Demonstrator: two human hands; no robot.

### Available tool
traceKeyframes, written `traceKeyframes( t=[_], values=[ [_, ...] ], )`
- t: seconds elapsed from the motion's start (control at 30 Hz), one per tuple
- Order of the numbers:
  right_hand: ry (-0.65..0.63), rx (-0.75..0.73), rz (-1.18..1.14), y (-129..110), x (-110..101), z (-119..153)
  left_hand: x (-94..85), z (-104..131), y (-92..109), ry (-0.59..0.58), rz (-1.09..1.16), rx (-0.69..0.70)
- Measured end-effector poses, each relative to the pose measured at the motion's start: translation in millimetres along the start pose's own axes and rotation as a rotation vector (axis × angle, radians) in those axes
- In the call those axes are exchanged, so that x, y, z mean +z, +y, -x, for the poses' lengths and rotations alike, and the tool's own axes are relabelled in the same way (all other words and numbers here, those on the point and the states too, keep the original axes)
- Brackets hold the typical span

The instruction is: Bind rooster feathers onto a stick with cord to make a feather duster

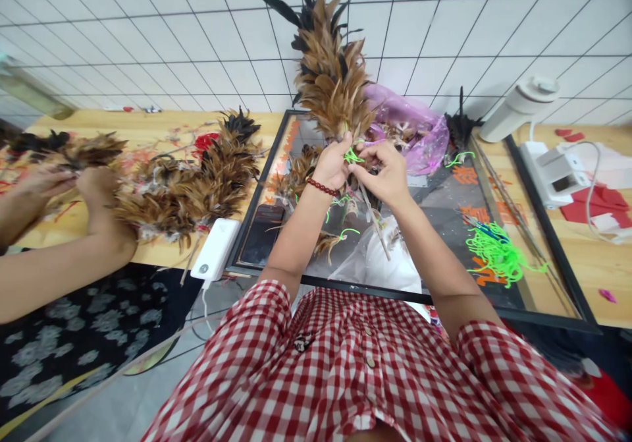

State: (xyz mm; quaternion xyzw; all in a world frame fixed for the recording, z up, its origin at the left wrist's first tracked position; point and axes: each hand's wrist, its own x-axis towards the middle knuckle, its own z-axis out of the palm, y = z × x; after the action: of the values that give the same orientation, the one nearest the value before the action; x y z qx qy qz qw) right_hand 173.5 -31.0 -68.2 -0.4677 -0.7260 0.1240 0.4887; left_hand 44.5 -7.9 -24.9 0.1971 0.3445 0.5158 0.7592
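A feather duster (332,80) of brown and black feathers leans up over the glass-topped frame, its feathered end pointing toward the tiled wall. My left hand (332,165), with a beaded bracelet at the wrist, is closed round it where the feathers end. Bright green string (352,155) is wound at that spot. My right hand (388,173) pinches at the string, thumb and fingers together. Below the hands the thin stick (376,228) slants down toward me. Loose feathers (301,165) lie under and beside my left forearm. The fingertips partly cover the string.
A purple plastic bag (424,136) of feathers sits behind my right hand. Cut green strings (496,254) and thin sticks (513,211) lie at right, near a white bottle (521,107) and charger (555,175). At left are a feathered bundle (197,188), a power bank (216,249) and a co-worker's hands (96,188).
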Motion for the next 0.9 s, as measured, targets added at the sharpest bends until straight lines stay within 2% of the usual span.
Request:
traceKeyframes(
  t=[0.13,0.23,0.33,0.5,0.63,0.7,0.8,0.9],
  values=[
    [0.035,-0.011,0.133,-10.1,5.7,2.7,1.7,-2.5,-4.6,0.002,0.026,0.086],
    [0.026,-0.006,0.020,-13.8,-0.7,7.9,-0.7,-5.2,-3.2,0.039,0.011,0.117],
    [-0.090,-0.008,-0.143,-7.7,-10.3,11.4,-4.1,-5.3,0.9,0.050,-0.011,0.119],
    [0.072,0.187,-0.341,21.2,-11.1,2.5,-4.6,3.2,4.7,-0.077,-0.048,-0.014],
    [-0.153,0.277,-0.559,33.6,-6.3,-4.1,-3.7,9.1,2.1,-0.179,-0.144,-0.128],
    [-0.098,0.281,-0.541,34.1,-5.4,-5.3,-3.6,10.9,0.5,-0.220,-0.180,-0.173],
    [0.097,0.236,-0.449,33.7,-5.6,-7.5,-2.8,13.3,-0.6,-0.270,-0.200,-0.242],
    [0.157,0.168,-0.449,32.8,-7.1,-10.9,-0.8,15.0,-0.7,-0.298,-0.220,-0.279]
  ],
)
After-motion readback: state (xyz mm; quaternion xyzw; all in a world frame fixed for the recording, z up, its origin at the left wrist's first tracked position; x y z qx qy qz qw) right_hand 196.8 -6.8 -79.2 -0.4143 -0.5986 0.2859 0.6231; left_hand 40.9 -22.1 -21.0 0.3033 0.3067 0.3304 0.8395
